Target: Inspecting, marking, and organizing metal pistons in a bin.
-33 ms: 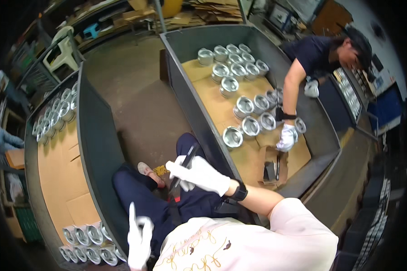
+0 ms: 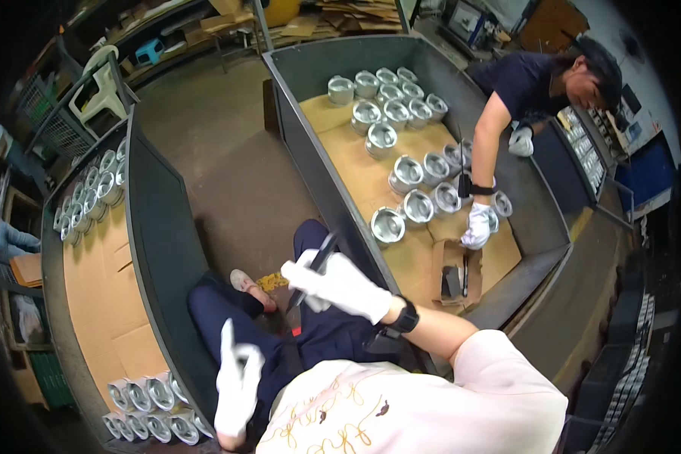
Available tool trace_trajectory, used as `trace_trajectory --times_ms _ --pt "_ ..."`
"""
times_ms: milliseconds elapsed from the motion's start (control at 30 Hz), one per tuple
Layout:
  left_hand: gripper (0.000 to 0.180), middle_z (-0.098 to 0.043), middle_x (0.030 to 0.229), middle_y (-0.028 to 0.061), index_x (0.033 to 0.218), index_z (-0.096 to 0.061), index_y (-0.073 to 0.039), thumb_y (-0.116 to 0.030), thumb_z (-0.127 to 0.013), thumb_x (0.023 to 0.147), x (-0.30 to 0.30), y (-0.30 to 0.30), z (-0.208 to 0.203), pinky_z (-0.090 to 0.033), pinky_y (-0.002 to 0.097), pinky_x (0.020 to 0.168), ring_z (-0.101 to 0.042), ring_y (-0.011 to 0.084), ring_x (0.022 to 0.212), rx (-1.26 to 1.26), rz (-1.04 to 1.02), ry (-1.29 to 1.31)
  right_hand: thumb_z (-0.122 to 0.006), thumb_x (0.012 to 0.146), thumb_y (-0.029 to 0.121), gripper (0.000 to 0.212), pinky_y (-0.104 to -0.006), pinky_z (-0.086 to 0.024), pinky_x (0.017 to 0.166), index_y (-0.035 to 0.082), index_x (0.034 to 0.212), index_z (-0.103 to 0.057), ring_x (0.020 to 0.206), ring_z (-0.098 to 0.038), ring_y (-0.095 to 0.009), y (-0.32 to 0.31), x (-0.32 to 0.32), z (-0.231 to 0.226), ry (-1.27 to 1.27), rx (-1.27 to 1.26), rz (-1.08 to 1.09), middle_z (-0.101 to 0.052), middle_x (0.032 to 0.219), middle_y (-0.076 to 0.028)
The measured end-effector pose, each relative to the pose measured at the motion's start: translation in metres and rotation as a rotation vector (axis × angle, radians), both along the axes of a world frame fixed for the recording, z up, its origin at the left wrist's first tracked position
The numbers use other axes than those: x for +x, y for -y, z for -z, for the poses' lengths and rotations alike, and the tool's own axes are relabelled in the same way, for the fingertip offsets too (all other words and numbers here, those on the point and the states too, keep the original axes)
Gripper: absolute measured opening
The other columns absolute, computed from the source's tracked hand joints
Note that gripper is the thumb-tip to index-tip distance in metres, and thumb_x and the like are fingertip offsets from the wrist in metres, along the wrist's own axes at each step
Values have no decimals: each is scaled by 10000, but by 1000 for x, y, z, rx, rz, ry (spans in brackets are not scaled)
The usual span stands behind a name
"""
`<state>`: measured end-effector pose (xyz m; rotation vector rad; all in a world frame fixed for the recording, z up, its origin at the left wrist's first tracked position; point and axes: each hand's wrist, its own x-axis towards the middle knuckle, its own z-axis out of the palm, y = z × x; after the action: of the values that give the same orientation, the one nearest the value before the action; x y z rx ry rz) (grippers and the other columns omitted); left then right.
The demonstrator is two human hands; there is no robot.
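Observation:
My right hand [image 2: 344,286], in a white glove, is closed around a slim black pen-like tool [image 2: 321,259], held at a slant above my lap. Lower left, my gloved left hand [image 2: 238,390] holds nothing; its index finger points up and the other fingers are partly bent. It is beside the wall of the left bin [image 2: 166,219]. Silver piston-like metal parts [image 2: 159,393] stand in rows at that bin's near end, with more [image 2: 91,203] at its far end. Similar parts [image 2: 387,225] stand in the right bin [image 2: 318,163], beyond my right hand.
A co-worker's gloved hand [image 2: 477,227] reaches into the right bin, by a small open cardboard box [image 2: 450,276] with dark items inside. Cardboard sheets [image 2: 106,303] line both bins. A pale plastic chair [image 2: 98,94] stands at the far left.
My left hand has risen slightly, and its wrist now shows. My right hand keeps hold of the black tool and has barely shifted. The view has moved a little.

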<state>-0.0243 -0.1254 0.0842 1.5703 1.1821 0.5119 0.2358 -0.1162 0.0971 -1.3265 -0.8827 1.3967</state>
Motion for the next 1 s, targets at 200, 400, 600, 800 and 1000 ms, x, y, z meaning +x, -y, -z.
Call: trace_trajectory --times_ms 200,400,600,800,1000 --pt "697 -597 888 54 1507 -190 -80 -37 -561 919 142 -54 24 -475 252 745 -553 111 750 -89 596 118 -626 933 290 246 -194 -263 449 107 779 -570 498 -373 -7 28 67 7 -69 -22 408 -448 605 79" --pt "747 -570 866 67 1521 -165 -119 -23 -580 907 163 -52 38 -467 251 767 -553 135 769 -174 642 72 -613 944 304 272 -205 -303 496 68 811 -590 553 -389 -14 39 68 27 -27 -48 391 -471 647 71" --pt "726 -640 947 174 1492 -186 -81 -4 -580 887 160 -51 53 -493 341 789 -635 223 811 -128 703 57 -554 965 252 263 -291 -431 562 34 830 -613 606 -552 -117 39 39 64 243 48 225 -560 651 -40" --pt "717 -631 1085 162 1481 -226 -62 -27 -614 879 149 -49 70 -488 308 832 -638 205 963 21 694 -40 -545 972 304 305 -279 -397 494 58 802 -604 530 -519 -105 39 28 89 210 18 324 -524 596 -13" --pt "814 -607 1059 60 1486 -229 -25 -142 -722 849 147 -54 37 -468 200 625 -529 41 706 -399 535 119 -524 945 490 385 -229 -268 396 140 792 -573 397 -357 -79 55 54 80 -538 -196 489 -416 515 51"
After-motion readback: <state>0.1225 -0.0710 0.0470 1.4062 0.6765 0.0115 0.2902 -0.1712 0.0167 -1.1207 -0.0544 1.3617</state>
